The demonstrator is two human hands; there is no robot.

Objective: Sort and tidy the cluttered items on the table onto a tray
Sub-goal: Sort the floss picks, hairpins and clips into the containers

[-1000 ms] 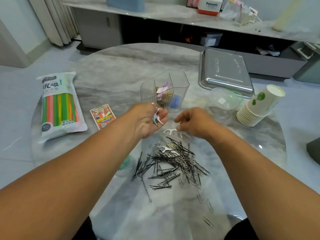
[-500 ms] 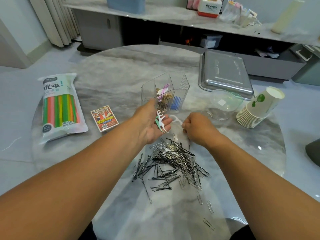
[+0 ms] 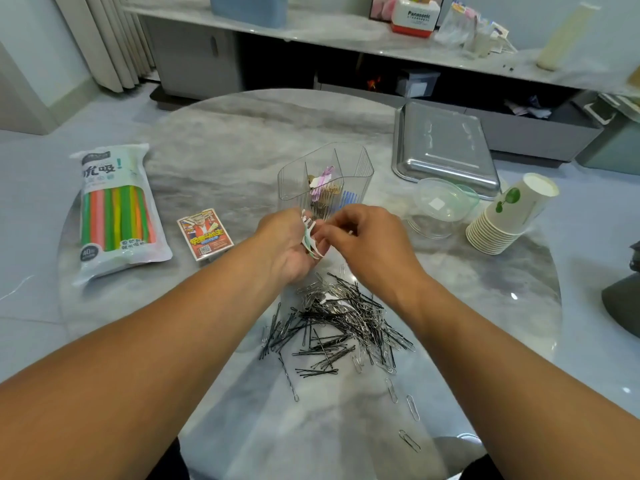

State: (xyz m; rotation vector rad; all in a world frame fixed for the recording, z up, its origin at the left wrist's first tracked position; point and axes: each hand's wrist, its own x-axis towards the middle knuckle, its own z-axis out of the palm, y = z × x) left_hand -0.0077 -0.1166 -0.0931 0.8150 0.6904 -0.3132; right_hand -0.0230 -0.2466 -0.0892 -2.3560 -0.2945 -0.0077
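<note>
Several white and green plastic floss picks (image 3: 309, 234) gripped in curled left hand (image 3: 284, 244), right hand (image 3: 367, 241) pinching at same bunch, above pile of black hairpins and silver paperclips (image 3: 341, 322), before clear divided plastic organiser (image 3: 325, 181), steel tray (image 3: 445, 147) far right.

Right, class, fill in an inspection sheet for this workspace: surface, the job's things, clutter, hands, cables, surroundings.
Surface: round marble-look table.
Job's things: upside-down metal tray at far right; clear divided organizer partly filled; floss picks in the left hand.
Clutter: pile of hairpins and paper clips; pack of straws; card; clear bowls; stack of paper cups lying on its side.
Hands: left hand grips the floss picks; right hand pinches at them.
Cables: nothing seen.
Surroundings: low cabinet behind, with boxes and bags on top.
</note>
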